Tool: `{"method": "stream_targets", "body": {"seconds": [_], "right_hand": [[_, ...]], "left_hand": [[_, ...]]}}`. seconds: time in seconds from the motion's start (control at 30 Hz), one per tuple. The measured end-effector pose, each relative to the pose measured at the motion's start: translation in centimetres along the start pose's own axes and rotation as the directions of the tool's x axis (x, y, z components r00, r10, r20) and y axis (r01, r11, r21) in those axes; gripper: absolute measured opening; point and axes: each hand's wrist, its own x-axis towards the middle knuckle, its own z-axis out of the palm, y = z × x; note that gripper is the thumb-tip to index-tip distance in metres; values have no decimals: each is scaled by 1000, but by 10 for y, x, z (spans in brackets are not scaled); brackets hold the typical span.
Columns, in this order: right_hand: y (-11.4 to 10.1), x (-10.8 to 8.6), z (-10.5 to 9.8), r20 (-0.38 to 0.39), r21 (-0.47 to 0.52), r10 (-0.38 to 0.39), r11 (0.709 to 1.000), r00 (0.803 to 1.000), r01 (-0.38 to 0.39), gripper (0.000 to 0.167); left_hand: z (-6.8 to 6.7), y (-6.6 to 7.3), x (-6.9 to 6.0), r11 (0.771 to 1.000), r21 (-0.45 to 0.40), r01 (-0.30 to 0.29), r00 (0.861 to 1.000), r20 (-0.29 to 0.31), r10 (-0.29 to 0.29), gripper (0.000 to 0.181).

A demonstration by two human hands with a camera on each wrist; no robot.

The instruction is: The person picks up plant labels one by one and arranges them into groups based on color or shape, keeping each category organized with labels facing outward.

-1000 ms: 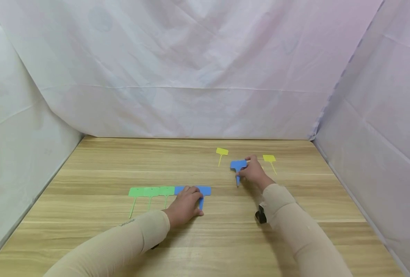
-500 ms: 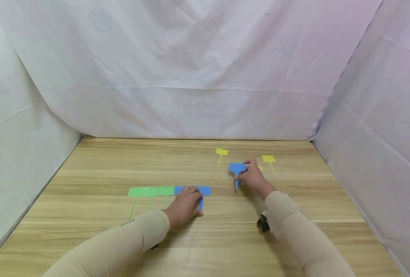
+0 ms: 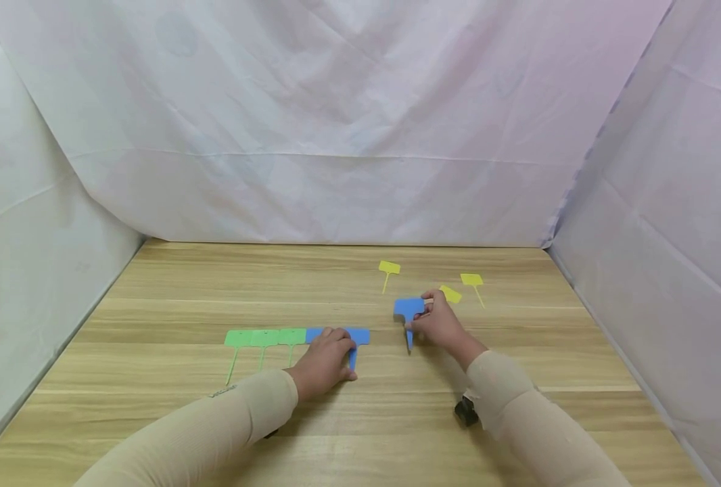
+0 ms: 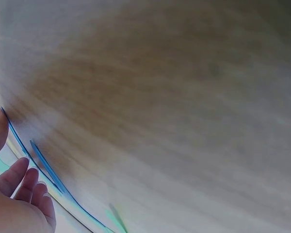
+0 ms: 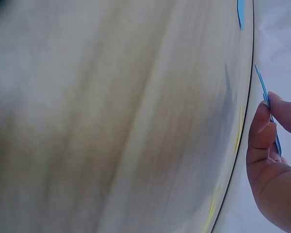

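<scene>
In the head view a row of green T-shaped tags [image 3: 239, 338] meets blue T-shaped tags [image 3: 359, 336] side by side on the wooden table. My left hand [image 3: 324, 362] rests over the blue ones, fingertips on the tag heads and thumb by the rightmost stem; it covers part of them. Another blue tag [image 3: 408, 308] is pinched between thumb and fingers of my right hand [image 3: 442, 325], its pointed stem toward me. The right wrist view shows that blue tag [image 5: 262, 85] edge-on, off the table, in my right hand [image 5: 276, 170].
Three yellow tags lie farther back: one on the left [image 3: 389, 268], one just behind my right hand [image 3: 450, 294], one on the right [image 3: 472, 279]. White cloth [image 3: 336, 135] hangs behind the table [image 3: 214, 277] and along both sides.
My right hand has moved toward me and slightly left with the blue tag, uncovering more of the middle yellow tag. My left hand has stayed where it was.
</scene>
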Motion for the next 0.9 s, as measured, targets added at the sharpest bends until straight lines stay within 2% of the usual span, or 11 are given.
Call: {"method": "stream_targets", "body": {"seconds": [0.3, 0.67, 0.9], "right_hand": [[-6, -12, 8, -11, 53, 4, 999, 1000, -3, 68], [-11, -22, 18, 18, 44, -25, 999, 1000, 24, 67], [-12, -28, 25, 5, 23, -4, 1000, 1000, 4, 65]], "left_hand": [[0, -1, 1, 1000, 13, 3, 1000, 7, -3, 48], [0, -3, 1, 999, 32, 1, 1000, -1, -1, 48], [1, -4, 1, 1000, 24, 0, 1000, 2, 0, 48]]}}
